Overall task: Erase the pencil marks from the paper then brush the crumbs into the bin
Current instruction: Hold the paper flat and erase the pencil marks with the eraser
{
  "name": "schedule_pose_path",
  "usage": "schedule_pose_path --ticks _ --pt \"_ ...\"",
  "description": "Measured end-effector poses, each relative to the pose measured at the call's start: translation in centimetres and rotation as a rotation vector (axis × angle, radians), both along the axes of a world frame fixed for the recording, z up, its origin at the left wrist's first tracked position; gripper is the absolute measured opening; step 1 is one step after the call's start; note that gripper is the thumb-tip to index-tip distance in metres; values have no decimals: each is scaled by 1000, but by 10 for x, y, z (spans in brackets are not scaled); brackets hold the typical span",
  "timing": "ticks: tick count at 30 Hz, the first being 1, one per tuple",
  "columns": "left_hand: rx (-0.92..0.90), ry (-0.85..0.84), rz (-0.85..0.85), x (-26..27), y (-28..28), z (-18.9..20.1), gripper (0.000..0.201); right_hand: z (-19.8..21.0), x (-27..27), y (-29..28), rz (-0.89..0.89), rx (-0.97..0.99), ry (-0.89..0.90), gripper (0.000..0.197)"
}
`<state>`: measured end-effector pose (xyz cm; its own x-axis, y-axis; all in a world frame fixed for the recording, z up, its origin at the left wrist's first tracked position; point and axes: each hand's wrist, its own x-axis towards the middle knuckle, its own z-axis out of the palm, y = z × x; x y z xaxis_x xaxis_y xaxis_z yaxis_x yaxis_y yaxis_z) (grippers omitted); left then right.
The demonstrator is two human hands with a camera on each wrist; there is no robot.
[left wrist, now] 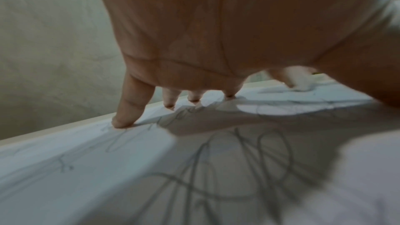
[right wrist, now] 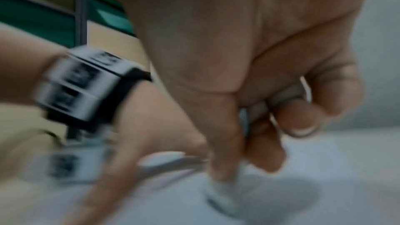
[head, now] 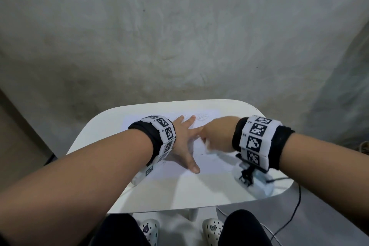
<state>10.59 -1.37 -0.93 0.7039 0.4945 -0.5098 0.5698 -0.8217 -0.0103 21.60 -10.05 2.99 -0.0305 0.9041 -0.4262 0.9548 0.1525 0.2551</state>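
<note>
A white sheet of paper (head: 215,163) with grey pencil scribbles (left wrist: 249,168) lies on the small white table (head: 179,196). My left hand (head: 184,138) lies spread flat on the sheet, its straight fingertips (left wrist: 121,122) pressing it down near the far edge. My right hand (head: 215,136) sits just right of it, fingers curled, pinching a small white eraser (right wrist: 223,198) whose lower end touches the paper. The right wrist view is blurred. No bin shows in any view.
The table's far edge stands close to a rough grey wall (head: 179,36). A black cable (head: 295,205) hangs off the table's right side. My knees and white clogs (head: 211,227) are below the near edge. Green and tan boards (right wrist: 43,20) lie off to the left.
</note>
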Motion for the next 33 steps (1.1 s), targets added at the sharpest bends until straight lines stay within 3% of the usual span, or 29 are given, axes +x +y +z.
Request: schedule_pose_path --ticks 2,5,8,11,13,16,20,23,25,28,31,33 --pt "3 -5 -3 -1 1 -1 131 4 5 1 -48 20 -49 24" --pt "18 -7 11 0 3 -6 130 -3 -4 -7 15 -12 -14 23" --pt "9 13 7 0 8 -7 133 7 11 -5 -82 23 18 21" --pt "23 13 9 0 8 -10 134 8 3 -12 14 -42 -83 24" --pt "34 18 12 0 8 -11 134 2 -4 -19 76 -49 -23 23" --pt "4 23 11 1 9 -9 134 6 13 -13 -46 20 -1 19" --pt "29 19 23 1 6 -11 133 -6 2 -22 51 6 -16 11" --pt "3 13 19 1 9 -10 134 4 15 -20 -60 28 12 9" --pt "0 14 20 0 10 -11 134 4 14 -22 -40 45 -61 15" --pt "11 11 27 1 11 -13 134 -6 2 -28 63 11 -13 12" --pt "-3 -9 25 -1 15 -14 136 3 18 -19 -65 71 -17 5" --pt "-4 -3 23 0 17 -15 137 0 15 -23 -28 82 -54 8"
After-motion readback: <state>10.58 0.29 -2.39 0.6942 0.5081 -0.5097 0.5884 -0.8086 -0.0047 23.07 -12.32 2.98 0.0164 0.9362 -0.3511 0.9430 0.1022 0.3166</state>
